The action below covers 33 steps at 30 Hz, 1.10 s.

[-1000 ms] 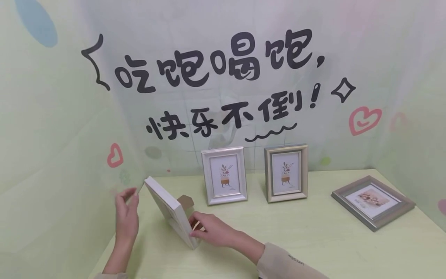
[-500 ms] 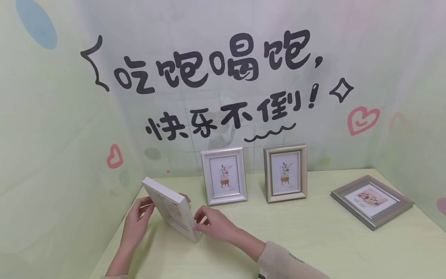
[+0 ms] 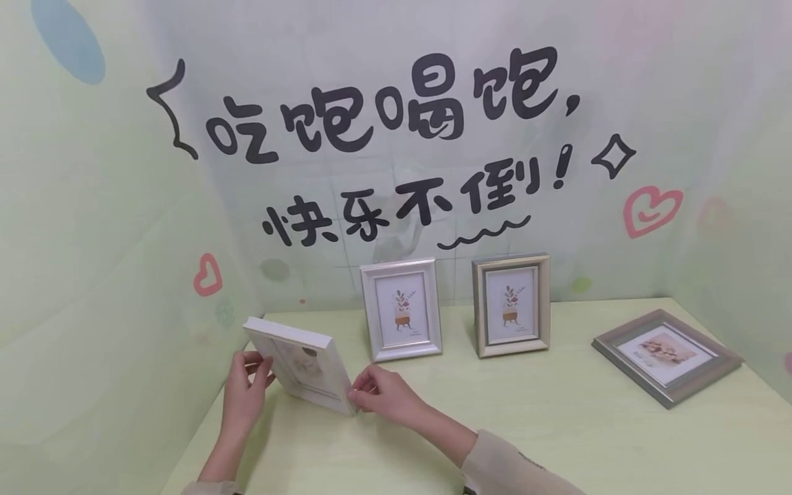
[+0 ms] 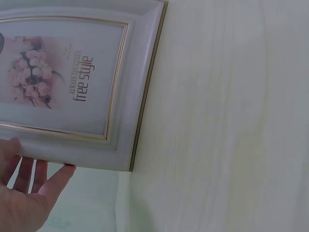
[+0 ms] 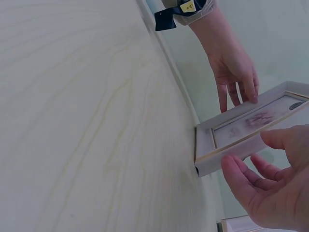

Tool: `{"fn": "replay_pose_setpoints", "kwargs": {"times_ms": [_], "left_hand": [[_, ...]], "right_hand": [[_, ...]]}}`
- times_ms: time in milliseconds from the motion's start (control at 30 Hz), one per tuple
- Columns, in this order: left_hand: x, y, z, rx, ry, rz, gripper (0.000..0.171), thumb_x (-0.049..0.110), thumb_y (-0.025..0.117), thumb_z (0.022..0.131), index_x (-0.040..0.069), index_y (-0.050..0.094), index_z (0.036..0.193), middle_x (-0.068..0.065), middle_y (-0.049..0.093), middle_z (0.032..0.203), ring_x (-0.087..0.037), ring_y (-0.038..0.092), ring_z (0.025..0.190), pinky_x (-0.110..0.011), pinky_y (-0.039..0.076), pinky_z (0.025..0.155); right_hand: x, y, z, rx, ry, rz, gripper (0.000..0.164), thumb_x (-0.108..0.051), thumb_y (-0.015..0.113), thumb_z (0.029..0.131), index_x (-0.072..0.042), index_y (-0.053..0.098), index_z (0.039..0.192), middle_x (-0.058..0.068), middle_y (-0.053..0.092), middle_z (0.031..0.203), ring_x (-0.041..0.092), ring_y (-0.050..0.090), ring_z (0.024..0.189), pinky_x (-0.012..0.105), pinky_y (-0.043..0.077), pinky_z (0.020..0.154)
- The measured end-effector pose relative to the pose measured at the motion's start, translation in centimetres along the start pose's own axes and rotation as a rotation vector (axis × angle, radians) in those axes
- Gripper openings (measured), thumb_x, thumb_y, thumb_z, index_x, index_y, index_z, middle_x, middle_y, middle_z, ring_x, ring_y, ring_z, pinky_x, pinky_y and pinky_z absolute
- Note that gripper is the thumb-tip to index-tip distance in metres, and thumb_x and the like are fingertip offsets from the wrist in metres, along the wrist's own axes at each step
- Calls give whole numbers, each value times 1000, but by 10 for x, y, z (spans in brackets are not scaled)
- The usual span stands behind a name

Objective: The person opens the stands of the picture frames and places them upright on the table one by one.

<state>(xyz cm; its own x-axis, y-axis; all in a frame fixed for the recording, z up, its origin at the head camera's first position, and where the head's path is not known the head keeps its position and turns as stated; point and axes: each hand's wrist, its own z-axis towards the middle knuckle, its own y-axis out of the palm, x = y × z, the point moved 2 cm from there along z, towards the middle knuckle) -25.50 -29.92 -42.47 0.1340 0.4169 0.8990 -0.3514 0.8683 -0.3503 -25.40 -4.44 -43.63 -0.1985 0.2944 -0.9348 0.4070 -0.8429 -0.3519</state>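
Observation:
A white picture frame [image 3: 303,368] with a thin gold inner edge stands at the left of the table, leaning back and turned toward the right. Pink flowers and the words "free style" show on its picture [image 4: 36,72] in the left wrist view. My left hand [image 3: 243,392] holds its left side, thumb at the front and fingers at the outer edge. On the opposite side my right hand [image 3: 388,397] pinches the edge, the thumb in front. In the right wrist view both the left hand [image 5: 234,67] and the right hand [image 5: 270,186] are at its long sides.
Behind stand a silver-white picture frame [image 3: 368,313] and a champagne-coloured picture frame [image 3: 542,309], both upright with plant prints. A grey-silver picture frame [image 3: 705,375] lies face up at the right. Printed fabric walls [image 3: 111,289] enclose the pale wooden table [image 3: 495,412].
My left hand has come in from the left and taken hold of the white frame's left side. The frame has turned, so more of its front faces me. My right hand has stayed on its edge.

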Motion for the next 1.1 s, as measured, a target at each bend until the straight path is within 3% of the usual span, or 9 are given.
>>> {"fn": "replay_pose_setpoints", "kwargs": {"times_ms": [133, 300, 367, 500, 633, 900, 1100], "left_hand": [[0, 2, 7, 26, -16, 42, 29, 15, 42, 106, -7, 38, 124, -20, 47, 126, -6, 49, 104, -8, 53, 80], [3, 7, 17, 114, 42, 127, 25, 11, 44, 105, -10, 42, 119, -24, 50, 119, -32, 55, 107, -7, 50, 70], [5, 9, 21, 158, 73, 173, 23, 9, 45, 103, -10, 43, 117, -26, 51, 116, -37, 57, 105, -13, 47, 70], [9, 14, 27, 216, 99, 251, 22, 9, 47, 103, -10, 45, 115, -26, 51, 113, -40, 56, 101, -34, 43, 78], [12, 19, 34, 218, 81, 297, 24, 12, 47, 103, -9, 45, 116, -25, 51, 114, -39, 56, 99, -46, 44, 79], [8, 16, 42, 185, -26, 429, 27, 21, 45, 104, -2, 48, 117, -19, 53, 110, -34, 58, 93, -37, 42, 65], [4, 10, 42, 155, -62, 430, 29, 23, 45, 104, -3, 47, 118, -20, 53, 111, -35, 58, 95, -39, 44, 67]], "right_hand": [[-1, -1, 4, -6, -24, -47, 28, -14, 69, 91, 1, 59, 112, 15, 67, 109, 25, 68, 97, 26, 57, 77], [-5, 2, 16, -9, -68, -24, 42, -11, 67, 91, 7, 54, 126, 23, 61, 128, 39, 63, 118, 40, 57, 94], [-8, 4, 20, -8, -75, 11, 49, -9, 66, 91, 8, 49, 134, 24, 56, 135, 41, 59, 125, 44, 53, 101], [-9, 7, 26, 6, -57, 102, 65, -8, 67, 92, 5, 36, 147, 25, 43, 150, 44, 45, 138, 49, 43, 112], [-6, 8, 33, 27, -52, 134, 75, -9, 68, 91, 2, 26, 153, 24, 33, 157, 44, 35, 144, 52, 34, 117], [-1, 9, 44, -3, -47, 87, 79, -10, 68, 91, 0, 24, 155, 21, 35, 157, 43, 36, 144, 55, 37, 115], [1, 9, 46, -6, -25, 28, 81, -13, 70, 89, -1, 25, 155, 25, 33, 155, 42, 40, 141, 54, 40, 113]]}}
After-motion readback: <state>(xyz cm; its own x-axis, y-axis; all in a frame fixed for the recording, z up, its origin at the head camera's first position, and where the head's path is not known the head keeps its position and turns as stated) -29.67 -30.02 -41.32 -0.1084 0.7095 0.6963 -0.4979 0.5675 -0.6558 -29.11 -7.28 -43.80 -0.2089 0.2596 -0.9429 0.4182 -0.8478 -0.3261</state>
